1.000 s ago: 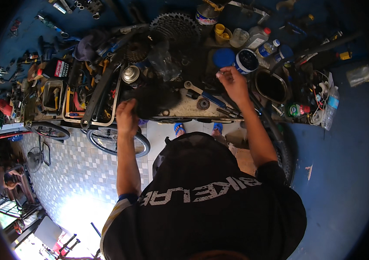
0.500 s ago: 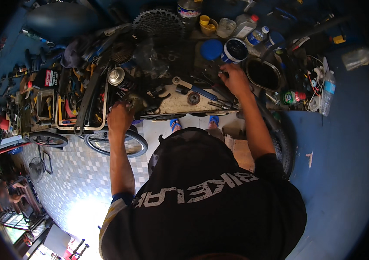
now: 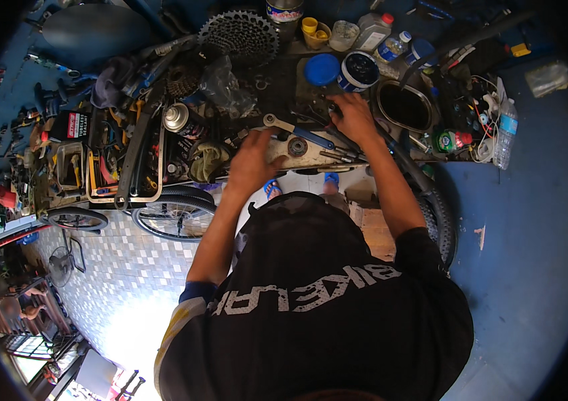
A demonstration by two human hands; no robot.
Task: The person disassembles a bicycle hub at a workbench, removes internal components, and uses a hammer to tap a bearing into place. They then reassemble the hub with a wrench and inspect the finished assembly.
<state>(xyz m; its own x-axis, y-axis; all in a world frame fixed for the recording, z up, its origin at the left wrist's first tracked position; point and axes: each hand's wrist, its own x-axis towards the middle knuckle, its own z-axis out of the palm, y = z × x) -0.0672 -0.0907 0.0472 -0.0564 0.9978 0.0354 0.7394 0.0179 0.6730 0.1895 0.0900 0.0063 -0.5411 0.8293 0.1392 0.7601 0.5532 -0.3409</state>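
My left hand (image 3: 254,162) is above the front of the workbench with its fingers apart and nothing in them. It is left of a round metal part (image 3: 297,147) and the silver head of a blue-handled wrench (image 3: 310,136). A crumpled olive-green cloth (image 3: 209,162) lies to its left, beside a spray can (image 3: 177,117). Farther right, my right hand (image 3: 354,119) has its fingers curled together just in front of an open tub of dark paste (image 3: 360,72). Something small and dark shows at its fingertips; I cannot make out what. The tub's blue lid (image 3: 322,69) lies beside it.
A tool tray (image 3: 161,167) full of hand tools stands at left. A large sprocket (image 3: 238,39) and a plastic bag (image 3: 228,88) lie farther back. At right are an oval metal pan (image 3: 405,105), bottles (image 3: 373,32) and a bicycle tyre (image 3: 439,230). Wheels (image 3: 175,215) stand below the bench.
My left hand has left the green cloth and moved right, toward the wrench. My right hand has shifted slightly left and back, near the tub, with its fingers still curled.
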